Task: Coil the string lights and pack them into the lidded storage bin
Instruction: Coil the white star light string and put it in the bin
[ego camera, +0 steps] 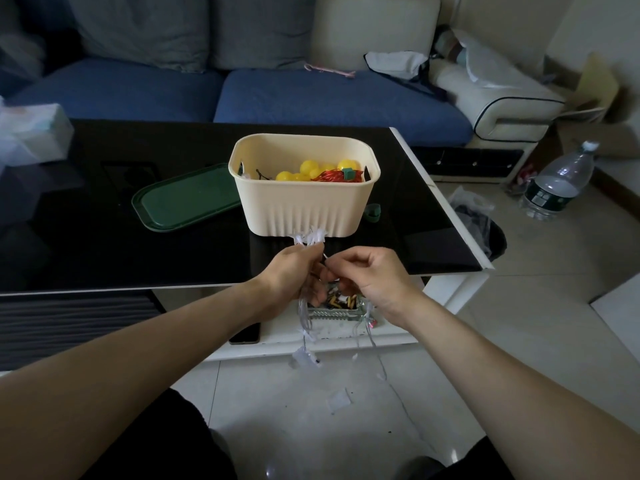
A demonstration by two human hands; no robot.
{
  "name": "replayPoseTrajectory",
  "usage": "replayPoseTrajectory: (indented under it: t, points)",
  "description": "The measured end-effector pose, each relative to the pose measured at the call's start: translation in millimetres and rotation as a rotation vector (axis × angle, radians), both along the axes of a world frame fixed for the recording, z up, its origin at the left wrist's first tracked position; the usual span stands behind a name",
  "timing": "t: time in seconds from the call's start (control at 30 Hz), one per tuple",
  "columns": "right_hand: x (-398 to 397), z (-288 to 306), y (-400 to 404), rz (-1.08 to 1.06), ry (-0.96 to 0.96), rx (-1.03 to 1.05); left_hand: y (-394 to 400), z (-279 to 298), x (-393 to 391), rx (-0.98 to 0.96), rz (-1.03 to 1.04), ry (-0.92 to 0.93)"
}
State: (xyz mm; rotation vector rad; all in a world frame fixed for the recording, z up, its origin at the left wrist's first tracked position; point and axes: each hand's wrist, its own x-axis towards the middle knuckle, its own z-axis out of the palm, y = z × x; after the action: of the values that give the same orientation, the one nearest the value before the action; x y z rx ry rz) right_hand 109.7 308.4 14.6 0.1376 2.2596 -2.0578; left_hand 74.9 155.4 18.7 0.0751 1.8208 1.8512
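Both hands hold the clear string lights (309, 239) just in front of the surface's near edge: the left hand (290, 271) has its grip curled round a gathered bundle, white tips poking above its fingers, while the right hand (367, 271) pinches the wire beside it. Loose loops hang down toward the tiled floor (311, 410). Beyond the hands, the cream bin (304, 202) stands open on the black surface (104, 220), with yellow bulbs (308, 169) and red wire (332, 175) inside. Its green lid (187, 199) lies flat to the bin's left, touching it.
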Motion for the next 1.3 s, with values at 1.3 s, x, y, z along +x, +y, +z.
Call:
replayPoseTrajectory:
  t: [1.3]
  points:
    - [-3,-6,47,0.248,-0.25,0.063,-19,9,-19,0.285,0.408,0.018]
